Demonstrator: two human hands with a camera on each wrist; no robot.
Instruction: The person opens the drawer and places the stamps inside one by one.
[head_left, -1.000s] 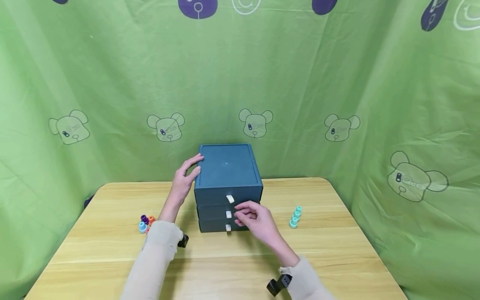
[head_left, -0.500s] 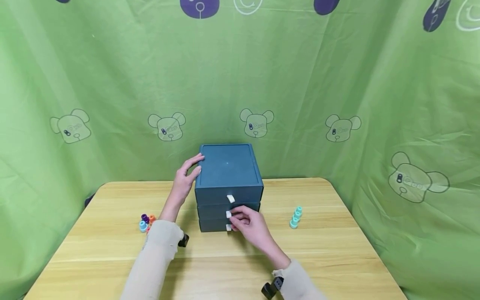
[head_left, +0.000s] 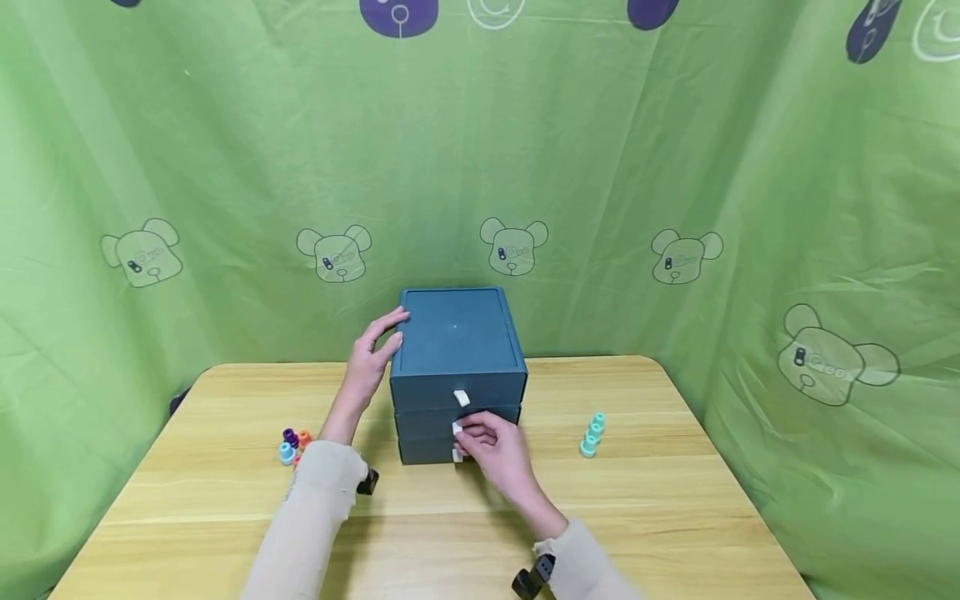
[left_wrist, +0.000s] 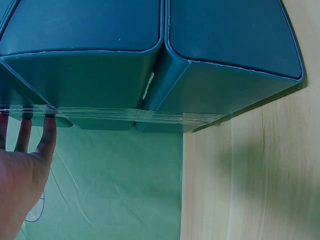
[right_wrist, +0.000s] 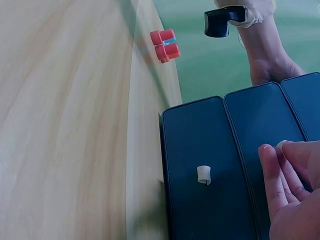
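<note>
A dark blue three-drawer cabinet (head_left: 453,333) stands on the table, its drawers all pushed in. My left hand (head_left: 366,362) rests on the cabinet's upper left edge with its fingers extended; the left wrist view has those fingertips (left_wrist: 49,122) against the side. At the front, my right hand (head_left: 501,454) pinches the white pull tab (head_left: 457,427) of the middle drawer between thumb and fingertips, which mostly hide it. The top drawer's white tab (head_left: 461,397) sits above the hand, and the bottom drawer's tab (right_wrist: 204,174) shows fully in the right wrist view.
Left of the cabinet lie small stepped plastic pegs, among them a purple one (head_left: 290,436) and a light blue one (head_left: 287,452), partly behind the left forearm. Several turquoise pegs (head_left: 592,436) stand in a row to the right. A green curtain (head_left: 600,167) surrounds the wooden table (head_left: 637,517).
My right hand has moved left from beside the cabinet's front onto the middle drawer's tab and taken hold of it. My left hand has stayed on the cabinet's edge.
</note>
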